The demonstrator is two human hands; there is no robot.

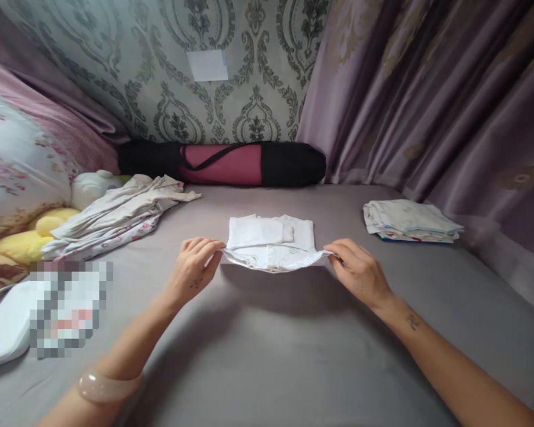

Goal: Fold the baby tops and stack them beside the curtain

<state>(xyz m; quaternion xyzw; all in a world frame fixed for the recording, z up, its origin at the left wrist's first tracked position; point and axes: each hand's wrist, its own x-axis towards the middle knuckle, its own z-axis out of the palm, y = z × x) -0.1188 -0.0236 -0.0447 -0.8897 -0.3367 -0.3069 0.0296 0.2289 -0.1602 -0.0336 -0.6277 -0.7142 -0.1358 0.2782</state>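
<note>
A small white shirt (pixel 267 232) lies partly folded on the grey bed sheet (pixel 267 344), one sleeve laid across its body. Its near edge is raised off the sheet and sags in the middle. At the left corner of that edge, my left hand (pixel 198 265) pinches the fabric between thumb and fingers. The right corner is pinched likewise by my right hand (pixel 358 273). A pale bangle (pixel 109 386) circles my left forearm. Faint printed patterns show on the lifted part of the shirt.
Folded clothes (pixel 412 220) are stacked at the right. Loose garments (pixel 124 213) lie in a heap at the left, beside a yellow plush toy (pixel 26 240) and a floral pillow (pixel 22 160). A black and pink long bag (pixel 222 164) rests against the wall. A white object (pixel 15 320) sits at near left.
</note>
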